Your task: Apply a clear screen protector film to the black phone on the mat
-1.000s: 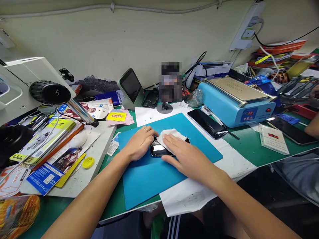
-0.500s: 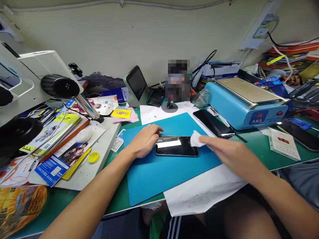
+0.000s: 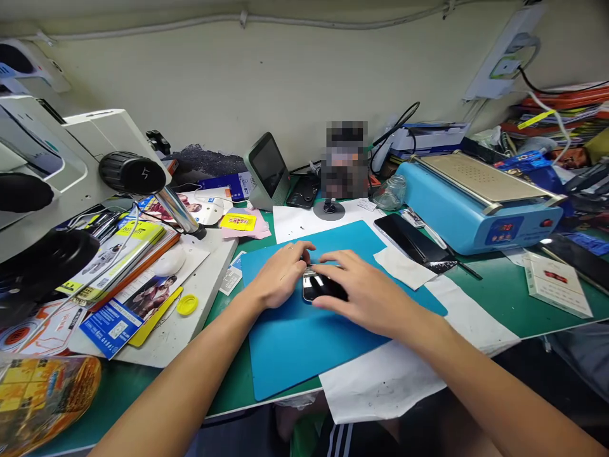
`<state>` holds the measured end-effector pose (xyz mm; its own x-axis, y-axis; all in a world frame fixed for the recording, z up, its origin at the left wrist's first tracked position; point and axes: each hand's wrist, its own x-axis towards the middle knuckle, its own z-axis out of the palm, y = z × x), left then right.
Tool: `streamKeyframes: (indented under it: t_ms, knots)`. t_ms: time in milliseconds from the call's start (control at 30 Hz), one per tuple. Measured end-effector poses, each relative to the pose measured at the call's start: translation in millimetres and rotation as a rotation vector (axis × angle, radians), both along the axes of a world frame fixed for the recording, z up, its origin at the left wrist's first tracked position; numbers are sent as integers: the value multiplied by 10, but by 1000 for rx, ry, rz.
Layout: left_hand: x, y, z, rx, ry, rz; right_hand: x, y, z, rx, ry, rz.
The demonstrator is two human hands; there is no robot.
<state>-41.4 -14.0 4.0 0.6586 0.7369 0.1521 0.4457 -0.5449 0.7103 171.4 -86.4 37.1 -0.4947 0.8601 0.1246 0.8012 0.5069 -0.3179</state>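
A black smartphone [image 3: 323,289] lies screen up on a blue mat [image 3: 295,343], with light reflected on its glass. My left hand [image 3: 283,273] rests at the phone's left end, its fingers bent against the edge. Over the phone's right part reaches my right hand [image 3: 368,292], fingers and thumb spread apart across the glass and its near edge, hiding the right end. Just beyond the right hand, a white wipe [image 3: 404,266] is spread flat, partly on the mat.
A second dark phone [image 3: 412,238] lies behind the wipe. At the back right stands a blue heating machine [image 3: 476,203]. A microscope [image 3: 128,171] overhangs the left side, above booklets and a yellow cap [image 3: 187,304]. White paper [image 3: 380,381] hangs over the front edge.
My right hand has let go of the white wipe, which now lies to the right, and has moved left over the phone. My left hand stays at the phone's left end.
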Motion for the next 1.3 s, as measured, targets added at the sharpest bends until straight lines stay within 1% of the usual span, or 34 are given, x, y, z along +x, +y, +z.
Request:
streamKeyframes:
  t_ms: [67,167,300,567,767,1067,1300]
  knots:
    - [3,-8,5,1,-7,3,-167,79,40,-21,-33,17]
    - [12,-8,9,-1,-11,9,-247,183,55,-31,-74,28]
    - [25,4,10,-4,-17,10,-246,247,76,-66,-110,48]
    - [35,-7,5,1,-20,-1,-278,253,195,-149,-170,58]
    - [38,-1,-9,-2,-26,4,-307,310,267,-200,-214,71]
    - [40,-9,15,-19,-40,27,-323,360,258,-221,-227,85]
    - [39,-20,18,-25,-43,33,-320,353,256,-192,-200,93]
